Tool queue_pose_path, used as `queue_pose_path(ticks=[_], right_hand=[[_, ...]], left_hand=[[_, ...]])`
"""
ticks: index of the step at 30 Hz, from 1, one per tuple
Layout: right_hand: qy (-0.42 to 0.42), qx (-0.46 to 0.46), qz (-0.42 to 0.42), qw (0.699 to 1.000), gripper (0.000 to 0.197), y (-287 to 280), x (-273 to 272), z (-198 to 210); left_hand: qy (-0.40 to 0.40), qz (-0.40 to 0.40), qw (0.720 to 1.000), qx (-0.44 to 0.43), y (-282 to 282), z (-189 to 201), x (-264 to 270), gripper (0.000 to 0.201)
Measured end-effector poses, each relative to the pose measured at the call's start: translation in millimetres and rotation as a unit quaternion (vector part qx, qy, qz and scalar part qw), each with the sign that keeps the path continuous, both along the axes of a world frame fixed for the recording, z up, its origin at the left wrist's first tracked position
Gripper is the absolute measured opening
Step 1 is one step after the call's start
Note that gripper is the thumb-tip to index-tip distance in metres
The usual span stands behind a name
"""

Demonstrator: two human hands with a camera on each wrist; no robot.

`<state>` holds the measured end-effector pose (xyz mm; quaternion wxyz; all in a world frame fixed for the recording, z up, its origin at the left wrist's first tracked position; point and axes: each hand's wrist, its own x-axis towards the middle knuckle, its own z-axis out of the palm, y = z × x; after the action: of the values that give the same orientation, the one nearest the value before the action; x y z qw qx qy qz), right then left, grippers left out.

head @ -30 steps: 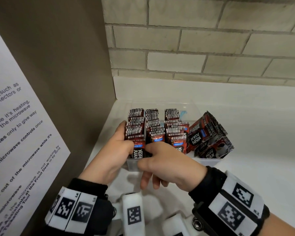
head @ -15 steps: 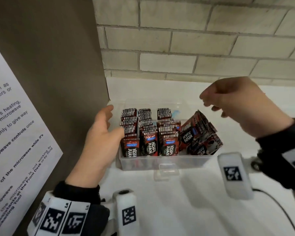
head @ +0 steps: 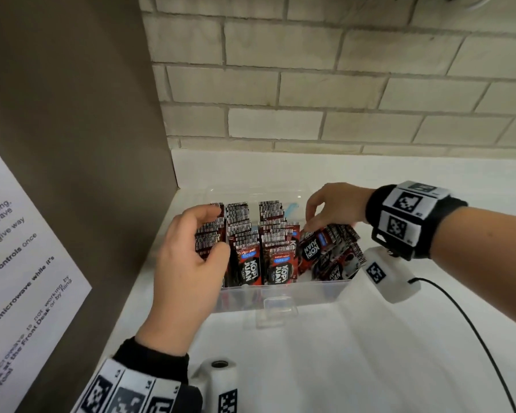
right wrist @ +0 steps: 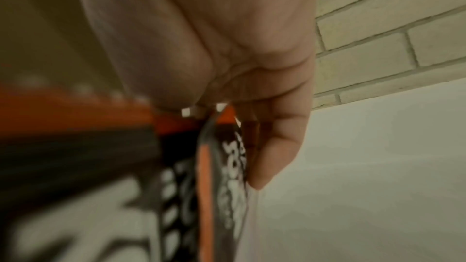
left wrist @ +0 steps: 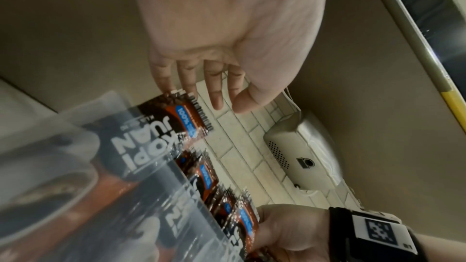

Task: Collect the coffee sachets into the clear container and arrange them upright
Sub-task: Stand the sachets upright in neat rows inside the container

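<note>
A clear container (head: 310, 289) stands on the white counter. It holds three rows of red-and-black coffee sachets (head: 276, 263) standing upright, and a leaning bunch of sachets (head: 331, 251) at its right end. My left hand (head: 213, 231) lies over the left row, with its fingers on the sachet tops and its thumb at the front. In the left wrist view the left hand (left wrist: 214, 95) has nearly straight fingers touching a sachet (left wrist: 176, 119). My right hand (head: 322, 216) reaches in from the right and pinches the leaning sachets (right wrist: 232, 166) by their tops.
A brown cabinet side (head: 87, 144) with a printed notice (head: 21, 263) stands close on the left. A brick wall (head: 340, 99) runs behind. The container's latch tab (head: 280, 305) juts toward me. A black cable (head: 474, 329) trails over the counter at right.
My right hand has come down from above the container onto the leaning sachets. My left hand has moved from the container's left side onto the left row.
</note>
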<state>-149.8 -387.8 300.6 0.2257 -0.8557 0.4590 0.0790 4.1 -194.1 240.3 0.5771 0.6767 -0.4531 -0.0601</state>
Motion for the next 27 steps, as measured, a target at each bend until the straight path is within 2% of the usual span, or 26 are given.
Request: queue_pose_path(ticks=[6,12,20,27], right_hand=[[0.024,-0.035,-0.022,0.999,0.026,-3.3,4.8,-0.6],[-0.034,0.014,-0.079,0.996,0.024,-7.2,3.3,8.5],[-0.029,0.041,-0.091,0.995,0.019,-8.2,-2.5,7.8],[0.023,0.083,-0.075,0.993,0.034,1.6,-5.9,3.5]], left_hand=[[-0.002,0.018,1.0,-0.006,1.8,-0.7,7.7,0.046],[0.026,0.014,0.999,-0.034,7.2,7.0,11.0,0.038],[0.026,0.017,0.999,-0.038,12.0,11.6,14.3,0.037],[0.026,0.017,0.999,-0.039,14.5,12.6,15.3,0.038]])
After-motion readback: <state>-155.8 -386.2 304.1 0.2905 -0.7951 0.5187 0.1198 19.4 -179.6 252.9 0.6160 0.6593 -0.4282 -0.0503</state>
